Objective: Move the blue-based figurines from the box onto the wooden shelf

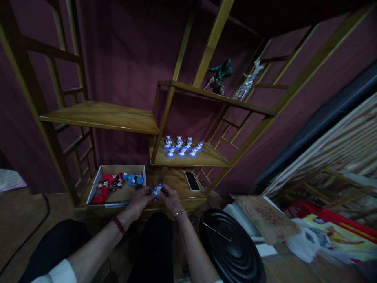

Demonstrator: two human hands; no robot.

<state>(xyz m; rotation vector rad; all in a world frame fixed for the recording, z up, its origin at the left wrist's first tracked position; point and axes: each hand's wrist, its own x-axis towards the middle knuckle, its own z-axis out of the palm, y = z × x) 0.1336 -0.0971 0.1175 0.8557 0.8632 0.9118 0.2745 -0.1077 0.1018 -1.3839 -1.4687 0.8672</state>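
Note:
Between my two hands is a small blue and white figurine, held upright just in front of the lowest shelf. My left hand grips it from the left with closed fingers. From the other side, the fingers of my right hand close on it too. Left of my hands sits an open cardboard box holding red figurines and blue figurines. Several purple and white figurines stand in rows on the small shelf above and to the right.
A smartphone lies on the lowest shelf, right of my hands. A dark green statuette and a clear glass ornament occupy a higher shelf. Beside my right forearm is a black ridged lid-like object. Papers and a plastic bag lie at right.

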